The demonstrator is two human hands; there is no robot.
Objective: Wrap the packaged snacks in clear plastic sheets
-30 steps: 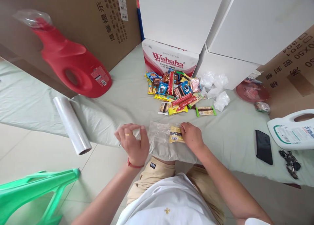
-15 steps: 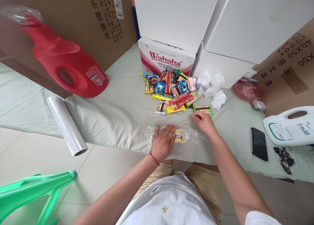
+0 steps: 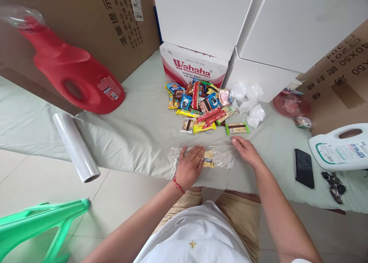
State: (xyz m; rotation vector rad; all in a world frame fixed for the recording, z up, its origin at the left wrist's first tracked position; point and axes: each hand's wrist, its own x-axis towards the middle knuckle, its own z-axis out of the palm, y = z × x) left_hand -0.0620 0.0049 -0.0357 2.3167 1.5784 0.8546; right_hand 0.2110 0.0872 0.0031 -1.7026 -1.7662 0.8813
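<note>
A sheet of clear plastic film (image 3: 225,157) lies near the table's front edge, with a small yellow-wrapped snack (image 3: 209,159) on or within it; which one I cannot tell. My left hand (image 3: 190,165) rests flat over the film's left part with its fingers stretched out, and it covers the snack's left side. At the film's upper right corner, my right hand (image 3: 245,150) has its thumb and fingers closed together on the edge. Just beyond that hand lies a green-ended snack bar (image 3: 237,128).
A pile of wrapped snacks (image 3: 198,106) sits before the Wahaha carton (image 3: 194,66), beside crumpled clear plastic (image 3: 250,98). To the left are a film roll (image 3: 76,148) and a red jug (image 3: 77,75). A phone (image 3: 304,168), keys (image 3: 333,187) and a white jug (image 3: 339,150) lie right.
My right hand has moved slightly right and toward me, away from the green-ended bar. The film's right end is now spread flatter. My left hand stays in place on the film.
</note>
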